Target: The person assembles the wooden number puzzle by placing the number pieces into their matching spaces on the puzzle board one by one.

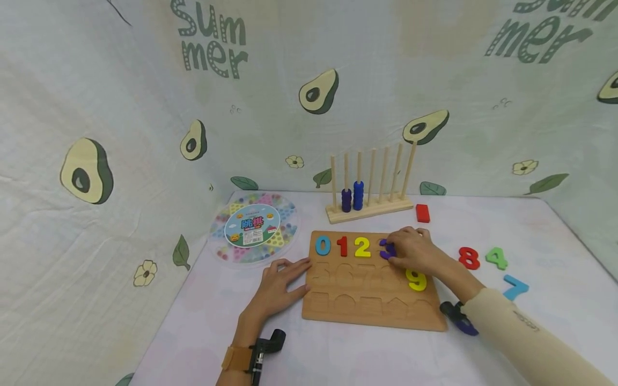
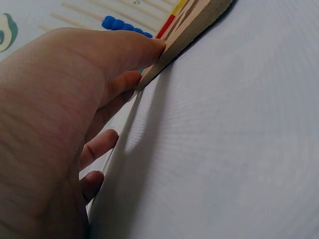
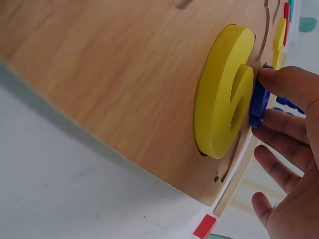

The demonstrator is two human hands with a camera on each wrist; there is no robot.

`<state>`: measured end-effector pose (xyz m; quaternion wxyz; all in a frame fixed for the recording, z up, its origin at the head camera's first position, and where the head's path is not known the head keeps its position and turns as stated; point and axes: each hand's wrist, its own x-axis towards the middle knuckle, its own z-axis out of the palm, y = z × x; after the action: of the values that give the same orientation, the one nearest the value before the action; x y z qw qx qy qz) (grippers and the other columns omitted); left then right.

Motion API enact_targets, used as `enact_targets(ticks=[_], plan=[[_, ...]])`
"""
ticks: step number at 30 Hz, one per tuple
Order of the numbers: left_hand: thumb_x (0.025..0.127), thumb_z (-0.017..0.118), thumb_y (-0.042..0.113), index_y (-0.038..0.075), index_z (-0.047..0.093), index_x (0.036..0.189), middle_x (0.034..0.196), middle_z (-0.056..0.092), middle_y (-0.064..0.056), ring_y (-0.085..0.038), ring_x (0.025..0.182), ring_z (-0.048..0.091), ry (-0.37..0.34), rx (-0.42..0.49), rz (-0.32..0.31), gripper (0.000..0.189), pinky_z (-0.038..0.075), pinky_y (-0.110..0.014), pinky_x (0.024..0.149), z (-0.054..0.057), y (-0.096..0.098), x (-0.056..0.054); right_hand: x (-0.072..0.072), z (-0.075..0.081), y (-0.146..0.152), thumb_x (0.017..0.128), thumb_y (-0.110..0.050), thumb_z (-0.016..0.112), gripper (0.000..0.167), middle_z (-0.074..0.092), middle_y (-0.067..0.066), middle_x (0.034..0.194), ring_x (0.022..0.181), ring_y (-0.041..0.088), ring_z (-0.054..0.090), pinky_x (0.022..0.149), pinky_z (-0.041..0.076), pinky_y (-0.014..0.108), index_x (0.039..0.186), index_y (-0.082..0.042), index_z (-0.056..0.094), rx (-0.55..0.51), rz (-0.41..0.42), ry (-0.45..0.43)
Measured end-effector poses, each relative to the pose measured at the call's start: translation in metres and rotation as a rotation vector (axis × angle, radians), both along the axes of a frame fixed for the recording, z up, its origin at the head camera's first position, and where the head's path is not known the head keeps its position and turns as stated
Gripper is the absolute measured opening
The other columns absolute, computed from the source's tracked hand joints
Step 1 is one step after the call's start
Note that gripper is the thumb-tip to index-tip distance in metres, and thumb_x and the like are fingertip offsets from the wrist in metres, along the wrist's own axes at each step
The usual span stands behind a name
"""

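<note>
A wooden number board (image 1: 345, 308) lies on the table, with a blue 0 (image 1: 323, 245), a red 1 (image 1: 342, 246) and a yellow 2 (image 1: 362, 247) in its top row. At the row's right, my right hand (image 1: 412, 249) pinches a dark blue 3 (image 1: 386, 250) between thumb and fingers, close over the board. In the right wrist view the blue 3 (image 3: 260, 97) shows beyond a yellow 9 (image 3: 219, 99), which sits in the second row. My left hand (image 1: 277, 287) touches the board's left edge with its thumb and fingertips, fingers fairly straight and spread.
Right of the board lie a red 8 (image 1: 469, 258), a green 4 (image 1: 497, 258) and a light blue 7 (image 1: 515, 287). Behind it stand a wooden peg rack (image 1: 372, 210) with blue beads and a red block (image 1: 422, 213). A round game board (image 1: 232, 252) lies at the back left.
</note>
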<state>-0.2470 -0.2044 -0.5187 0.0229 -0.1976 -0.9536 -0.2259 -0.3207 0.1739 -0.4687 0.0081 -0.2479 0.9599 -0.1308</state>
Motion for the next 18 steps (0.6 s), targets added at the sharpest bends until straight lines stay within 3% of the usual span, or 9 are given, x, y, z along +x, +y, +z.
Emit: enact_targets(ticks=[18], plan=[[0.095,0.06,0.052,0.033,0.051,0.148,0.152,0.044,0.019,-0.019,0.124,0.038,-0.003,0.008,-0.002,0.057,0.03,-0.046,0.093,0.0035,0.0005,0.0007,-0.0026,-0.0049,-0.0062,0.089,-0.039,0.076,0.05,0.063,0.016,0.13,0.128,0.042,0.044,0.096,0.027,0.064,0.125,-0.005,0.067,-0.013,-0.027,0.001]])
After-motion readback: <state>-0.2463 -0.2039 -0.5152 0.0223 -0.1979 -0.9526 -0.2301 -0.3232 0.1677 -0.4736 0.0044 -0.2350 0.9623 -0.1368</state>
